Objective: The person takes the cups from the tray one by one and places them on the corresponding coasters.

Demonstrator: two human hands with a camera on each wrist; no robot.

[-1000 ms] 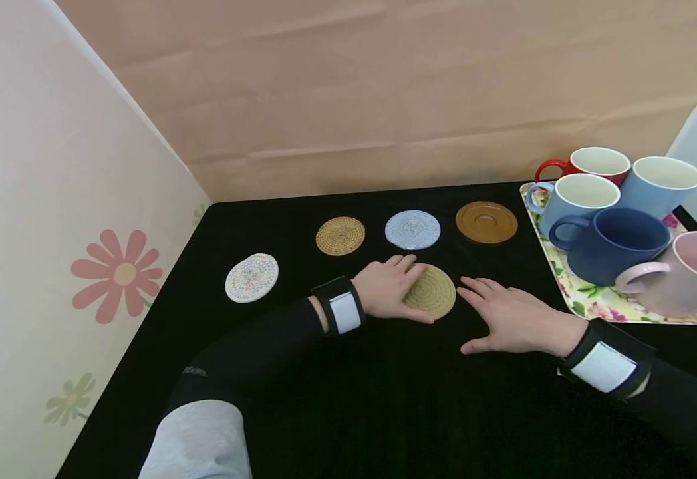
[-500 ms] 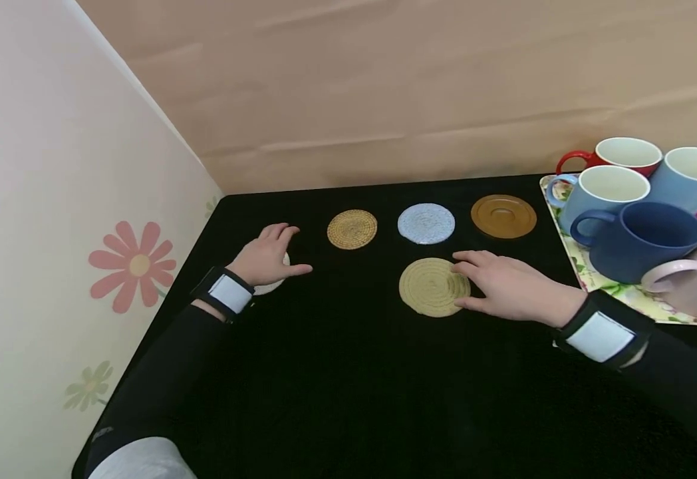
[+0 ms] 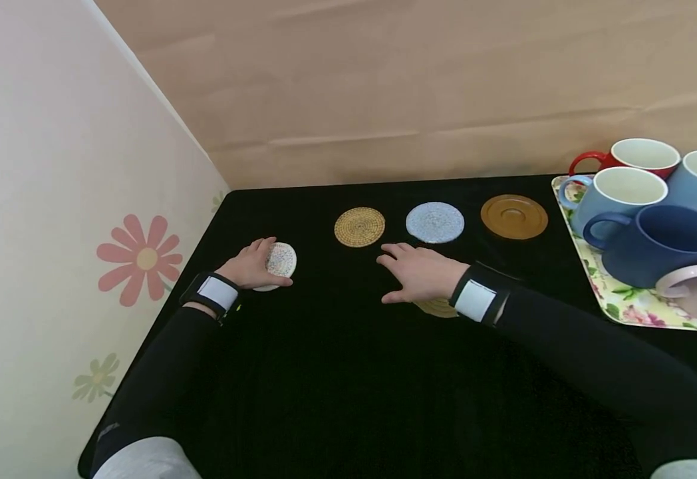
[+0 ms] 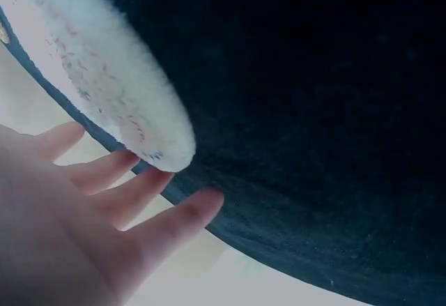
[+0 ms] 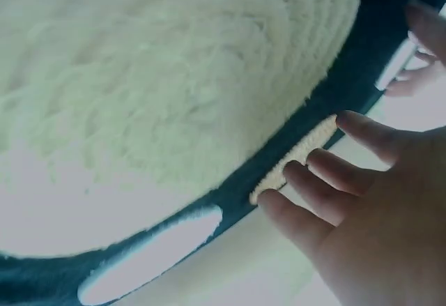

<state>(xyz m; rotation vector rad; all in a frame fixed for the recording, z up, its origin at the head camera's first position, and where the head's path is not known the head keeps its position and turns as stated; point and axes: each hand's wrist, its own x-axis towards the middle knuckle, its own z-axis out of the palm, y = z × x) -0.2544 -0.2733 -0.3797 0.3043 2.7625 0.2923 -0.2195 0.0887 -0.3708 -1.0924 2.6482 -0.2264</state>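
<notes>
So the left hand (image 3: pixel 248 267) was spread over the white speckled coaster (image 3: pixel 281 259) at the left of the black cloth (image 3: pixel 348 392), fingers pretty straight with the tips right by the rim, no real grip that I could see. With so little hold, I reckoned a sideways shove could've made the coaster skid or rucked up the cloth under it. The right hand (image 3: pixel 423 273) was fingers-out and holding nothing, over the pale green coaster (image 3: pixel 438 307), though I couldn't tell if it was touching. My worry there was the wristband (image 3: pixel 474 301) snagging that coaster, or a forward reach bumping the blue coaster (image 3: pixel 435 222) just ahead. Also, the right sleeve (image 3: pixel 576 339) ran near the floral tray (image 3: pixel 626 311), so a careless swing back might've jolted the mugs (image 3: pixel 654 246) crowded on it.
</notes>
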